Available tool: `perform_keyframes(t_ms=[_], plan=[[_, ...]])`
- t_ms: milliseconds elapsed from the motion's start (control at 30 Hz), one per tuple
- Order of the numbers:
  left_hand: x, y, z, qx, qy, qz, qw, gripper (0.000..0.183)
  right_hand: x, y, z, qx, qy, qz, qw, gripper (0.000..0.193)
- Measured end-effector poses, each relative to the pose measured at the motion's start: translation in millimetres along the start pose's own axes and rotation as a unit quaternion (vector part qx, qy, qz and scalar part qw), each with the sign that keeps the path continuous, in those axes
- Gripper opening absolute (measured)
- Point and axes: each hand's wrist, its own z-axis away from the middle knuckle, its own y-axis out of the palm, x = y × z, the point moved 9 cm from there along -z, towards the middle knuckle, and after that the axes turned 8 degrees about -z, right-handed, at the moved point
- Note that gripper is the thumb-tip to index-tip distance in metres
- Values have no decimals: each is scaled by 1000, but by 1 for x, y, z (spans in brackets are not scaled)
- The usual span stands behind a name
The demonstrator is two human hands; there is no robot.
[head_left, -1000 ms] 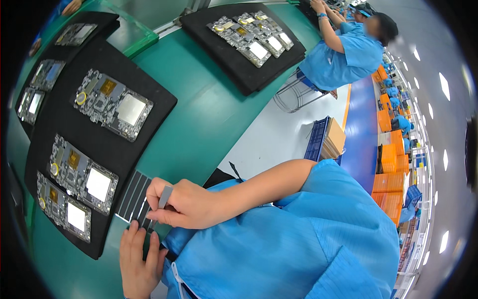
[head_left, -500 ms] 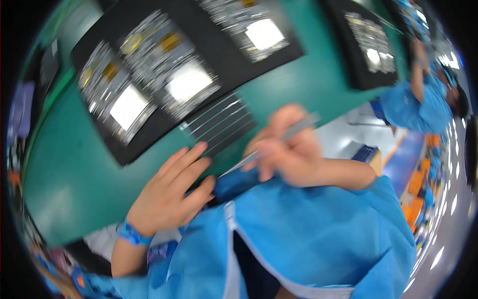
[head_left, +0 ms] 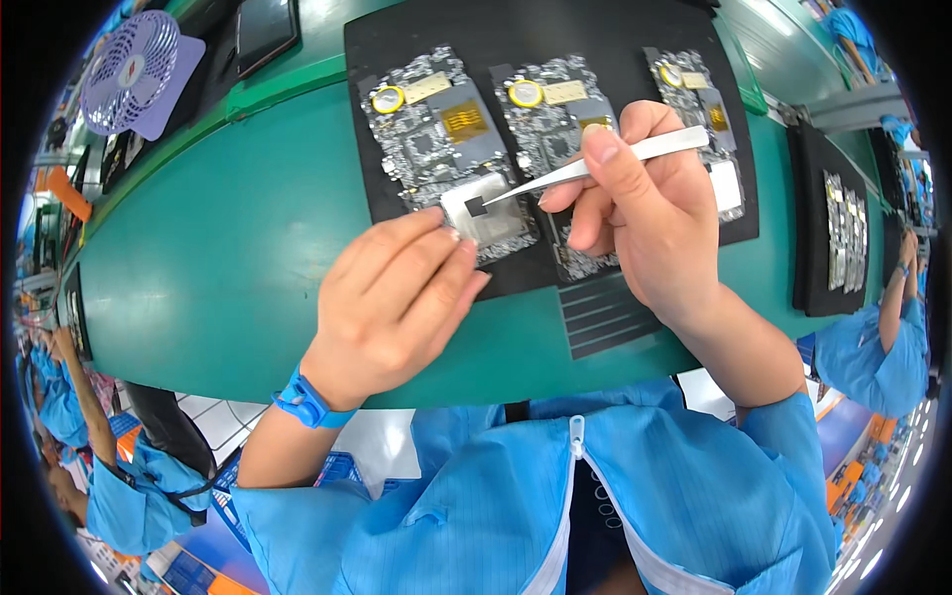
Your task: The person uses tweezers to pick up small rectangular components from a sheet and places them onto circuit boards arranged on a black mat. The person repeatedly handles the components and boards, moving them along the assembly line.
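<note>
My right hand (head_left: 659, 213) pinches metal tweezers (head_left: 645, 151) between thumb and fingers. Their fine tips meet a small black square piece (head_left: 476, 206) on the silver metal plate (head_left: 506, 220) of the left circuit board (head_left: 421, 149). Whether the tips grip the piece I cannot tell. With fingers stretched out, my left hand (head_left: 382, 297) rests its fingertips at the plate's lower left edge. A middle circuit board (head_left: 550, 129), partly hidden by my right hand, and a right circuit board (head_left: 684, 99) lie alongside. All three are on a black mat (head_left: 397, 38).
A sheet of dark strips (head_left: 607, 319) lies on the green table (head_left: 238, 268) below the mat. Another black mat (head_left: 811, 188) with boards is at the right, near a person in blue (head_left: 863, 362). A purple fan (head_left: 131, 74) stands at the far left.
Both hands have moved from near the table's front edge up to the left board. The tweezers' tips now reach the plate. The view has turned and shifted.
</note>
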Motion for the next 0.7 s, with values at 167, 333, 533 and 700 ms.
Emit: perform_keyframes(t_ms=[167,333,533,700], plan=[[4,3,3,-16,51,11,999,30,-13,18,-14,12,-17,24,1000,21],[4,3,8,-45,67,2,997,29,-15,22,-15,15,-40,82,996,17],[6,3,9,-56,58,-1,997,29,-14,25,-17,14,-36,132,990,18],[6,4,9,-46,56,1,997,29,-11,26,-16,14,-49,154,987,20]])
